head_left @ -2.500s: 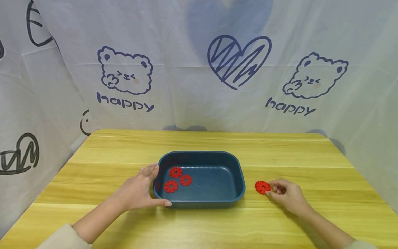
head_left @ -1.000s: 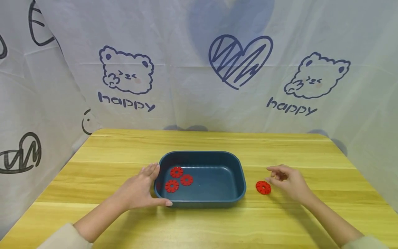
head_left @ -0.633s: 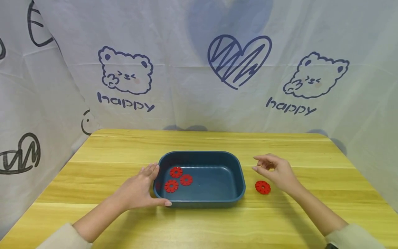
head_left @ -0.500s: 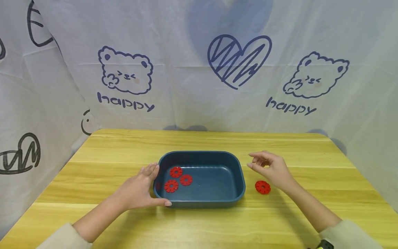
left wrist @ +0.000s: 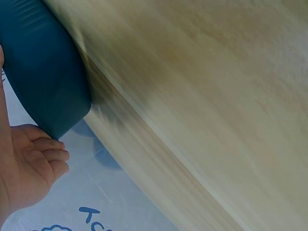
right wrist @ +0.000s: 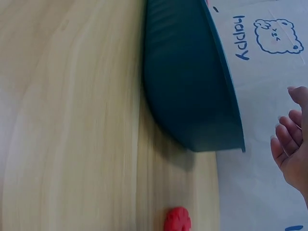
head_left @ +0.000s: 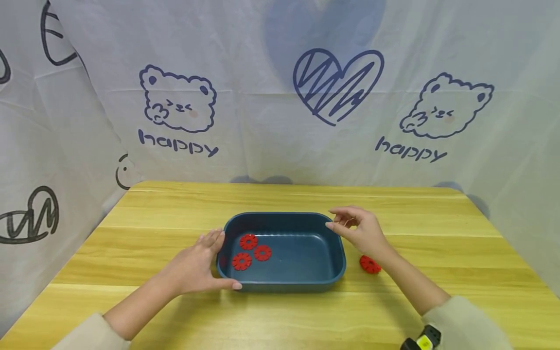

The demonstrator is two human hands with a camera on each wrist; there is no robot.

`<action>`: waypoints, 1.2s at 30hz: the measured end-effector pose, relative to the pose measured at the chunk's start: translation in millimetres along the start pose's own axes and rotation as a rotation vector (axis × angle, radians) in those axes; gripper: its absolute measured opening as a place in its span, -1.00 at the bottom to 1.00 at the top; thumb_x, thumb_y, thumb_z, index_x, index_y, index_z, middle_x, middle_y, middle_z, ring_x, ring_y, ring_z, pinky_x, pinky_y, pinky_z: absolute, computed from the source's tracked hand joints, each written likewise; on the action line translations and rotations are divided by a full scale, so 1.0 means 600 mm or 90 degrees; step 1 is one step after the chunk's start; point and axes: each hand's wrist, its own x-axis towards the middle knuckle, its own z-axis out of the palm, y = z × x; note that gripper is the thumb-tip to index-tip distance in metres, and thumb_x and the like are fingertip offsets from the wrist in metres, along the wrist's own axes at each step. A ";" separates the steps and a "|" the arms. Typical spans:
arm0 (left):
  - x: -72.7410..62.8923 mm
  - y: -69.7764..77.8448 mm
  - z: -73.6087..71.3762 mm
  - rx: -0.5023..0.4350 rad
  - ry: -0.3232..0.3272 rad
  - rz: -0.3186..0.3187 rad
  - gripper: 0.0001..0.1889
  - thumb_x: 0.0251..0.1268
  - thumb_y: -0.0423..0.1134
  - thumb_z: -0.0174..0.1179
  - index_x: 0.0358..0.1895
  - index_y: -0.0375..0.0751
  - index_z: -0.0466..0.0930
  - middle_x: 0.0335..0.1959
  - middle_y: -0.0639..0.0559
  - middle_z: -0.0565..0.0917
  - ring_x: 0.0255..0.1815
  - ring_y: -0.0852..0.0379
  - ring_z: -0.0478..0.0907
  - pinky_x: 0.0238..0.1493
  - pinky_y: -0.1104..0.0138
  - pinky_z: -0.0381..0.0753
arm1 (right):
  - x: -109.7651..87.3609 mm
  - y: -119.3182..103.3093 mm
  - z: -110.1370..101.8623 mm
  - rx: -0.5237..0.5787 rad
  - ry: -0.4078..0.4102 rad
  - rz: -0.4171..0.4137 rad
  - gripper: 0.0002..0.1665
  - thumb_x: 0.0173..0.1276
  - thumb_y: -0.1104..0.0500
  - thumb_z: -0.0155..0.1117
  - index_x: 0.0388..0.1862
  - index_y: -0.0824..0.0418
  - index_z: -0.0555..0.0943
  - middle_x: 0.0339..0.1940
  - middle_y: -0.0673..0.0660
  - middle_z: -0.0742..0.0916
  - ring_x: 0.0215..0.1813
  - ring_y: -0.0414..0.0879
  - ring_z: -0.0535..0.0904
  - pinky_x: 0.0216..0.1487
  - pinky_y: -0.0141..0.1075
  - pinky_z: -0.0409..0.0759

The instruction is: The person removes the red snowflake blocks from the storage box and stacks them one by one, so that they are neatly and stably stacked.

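A dark blue-green plastic basin (head_left: 284, 284) stands mid-table. My left hand (head_left: 197, 265) holds its left end, thumb at the front rim and fingers at the far-left rim; in the left wrist view the bent fingers (left wrist: 57, 155) touch the basin's edge. Three red notched discs, including a front one (head_left: 241, 261), lie inside at its left. Above the basin's back right corner hovers my right hand (head_left: 360, 228), its fingers loosely curled around nothing. A fourth-coloured match, another red notched disc (head_left: 369, 264), lies on the table right of the basin, partly covered by the right forearm.
The pale wood table (head_left: 280, 321) ends at the back against a white cloth (head_left: 262, 126) printed with bears and a heart. A dark band with a yellow face (head_left: 423, 341) sits on the right sleeve.
My right hand let go of the red notched disc on the table, rose, and moved left to the basin's back right corner. My left hand stayed on the basin.
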 end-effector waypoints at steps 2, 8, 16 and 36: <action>0.000 -0.001 0.001 0.001 0.001 0.001 0.19 -0.19 0.45 0.19 0.34 -0.50 0.15 0.39 -0.40 0.17 0.33 -0.44 0.18 0.08 -0.12 0.47 | 0.003 -0.001 0.009 0.016 -0.006 -0.002 -0.67 0.12 0.33 0.35 -0.11 0.42 0.63 -0.40 0.20 0.65 -0.38 -0.38 0.49 -0.30 -0.48 0.54; 0.000 -0.002 0.002 0.003 0.001 0.004 0.19 -0.19 0.45 0.19 0.34 -0.51 0.14 0.38 -0.40 0.18 0.33 -0.43 0.19 0.10 -0.11 0.46 | 0.011 -0.007 0.037 0.055 -0.030 -0.008 -0.69 0.13 0.34 0.34 -0.12 0.42 0.63 -0.39 0.23 0.65 -0.38 -0.37 0.51 -0.32 -0.47 0.55; 0.001 -0.001 0.003 0.003 -0.002 0.003 0.19 -0.18 0.45 0.19 0.35 -0.51 0.14 0.39 -0.40 0.17 0.35 -0.41 0.17 0.13 -0.11 0.43 | 0.023 -0.010 0.071 0.084 -0.063 0.016 -0.65 0.16 0.28 0.35 -0.08 0.44 0.61 -0.37 0.24 0.65 -0.44 -0.31 0.51 -0.37 -0.47 0.55; 0.001 -0.004 0.004 -0.002 0.010 0.007 0.19 -0.19 0.45 0.20 0.34 -0.51 0.14 0.37 -0.41 0.19 0.28 -0.50 0.21 0.06 -0.14 0.47 | 0.041 -0.032 0.165 0.049 -0.136 0.026 -0.59 0.14 0.19 0.37 -0.06 0.38 0.62 -0.35 0.19 0.66 -0.34 -0.17 0.51 -0.33 -0.45 0.49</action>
